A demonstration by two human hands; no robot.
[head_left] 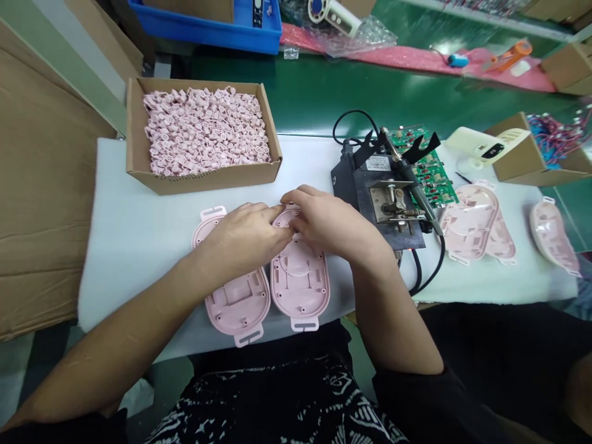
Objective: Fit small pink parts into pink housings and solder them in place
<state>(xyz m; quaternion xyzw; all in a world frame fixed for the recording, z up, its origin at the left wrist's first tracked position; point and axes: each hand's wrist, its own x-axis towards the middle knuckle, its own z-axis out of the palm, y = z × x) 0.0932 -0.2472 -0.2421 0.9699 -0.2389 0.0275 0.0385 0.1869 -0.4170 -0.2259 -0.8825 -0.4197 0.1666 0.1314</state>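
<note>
Two pink plastic housing shells (240, 302) along the tabletop's (120, 246) near edge, left hand (245, 234) and right hand (326, 219) meeting over the right shell's (300, 283) far end, fingers bent, grip not discernible from here

Soft light whitened the cloth (139, 228) left of the fingers (300, 196) and greyed on their near side; beyond them the green tabletop (305, 92) caught pale glare, and shapes far right looked stretched

white-covered table (139, 240) | behind: glossy green surface (305, 92) | left: brown cardboard sheet (41, 185) | floor (13, 364): pale and dark patches
</note>
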